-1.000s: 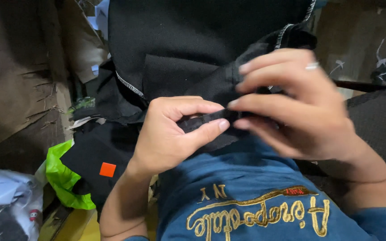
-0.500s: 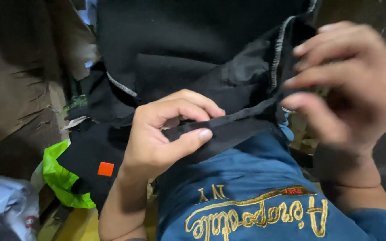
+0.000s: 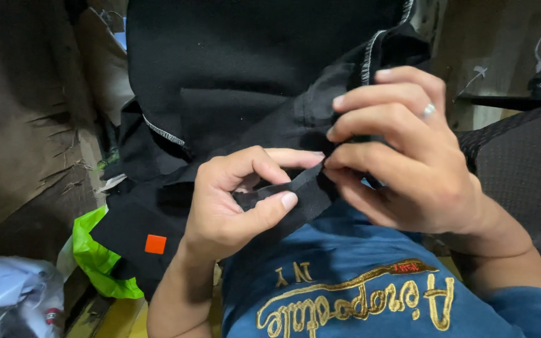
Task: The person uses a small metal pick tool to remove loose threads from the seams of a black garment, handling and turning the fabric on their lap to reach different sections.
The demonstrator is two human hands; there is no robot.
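Black garment [image 3: 252, 81] hangs/drapes in front of the person, filling the top centre of the view & falling onto the lap, over a blue shirt [image 3: 370, 275] w/ gold stitched lettering. White-grey overlock stitching runs along two of its raw edges, one at upper right, one at left-centre. A narrow folded black strip [image 3: 305, 194], part of the same fabric, runs diagonally between both hands.

Left hand [image 3: 233, 200]: fingers curled, thumb pressed against the strip from below, index finger stretched over the top, so it's pinching the strip's lower end. Other fingers tucked into the palm.

Right hand [image 3: 408, 163]: fingers bunched close together, tips meeting on the strip's upper end where it joins the garment body; pinching fabric there. A ring [image 3: 429, 111] sits on one finger. The two hands are just beside each other, fingertips near touching.

Lower left: another black fabric piece [image 3: 133, 231] w/ a small orange square patch [image 3: 155, 243], lying on a bright green plastic bag [image 3: 98, 263]. Bottom-left corner has a pale crumpled plastic bag [image 3: 7, 294]. Brown cardboard [image 3: 20, 125] stands along the left side. Right edge: dark textured surface [image 3: 527, 163], maybe a seat, can't tell for sure. Grimy wall [image 3: 502, 44] behind at upper right.
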